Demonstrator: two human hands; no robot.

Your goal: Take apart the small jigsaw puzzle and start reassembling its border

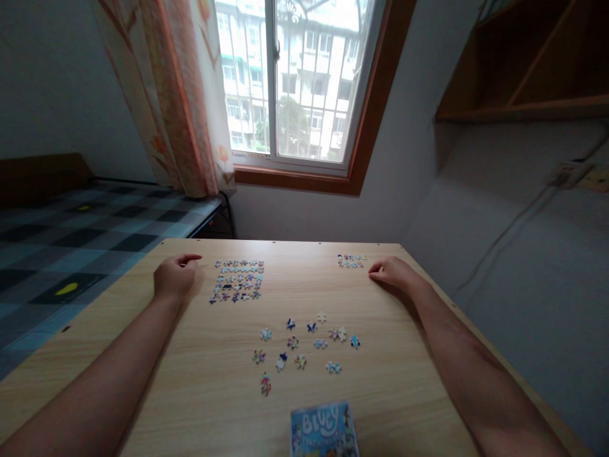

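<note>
Both my forearms lie stretched over a light wooden table [200,393]. My left hand [172,276] rests on the tabletop with its fingers curled loosely, just left of a partly joined block of jigsaw pieces [238,280]. My right hand [391,271] lies palm down, fingers bent and pointing left, beside a small joined cluster of pieces [352,261]. Neither hand holds anything. Several loose puzzle pieces [304,346] are scattered in the middle between my arms. A blue puzzle box [324,430] sits at the near edge.
A bed with a grey checked cover [71,247] stands left of the table. A window [292,82] with a patterned curtain [176,95] is behind it. A wooden shelf [528,63] and a wall socket with a cable [566,174] are on the right wall.
</note>
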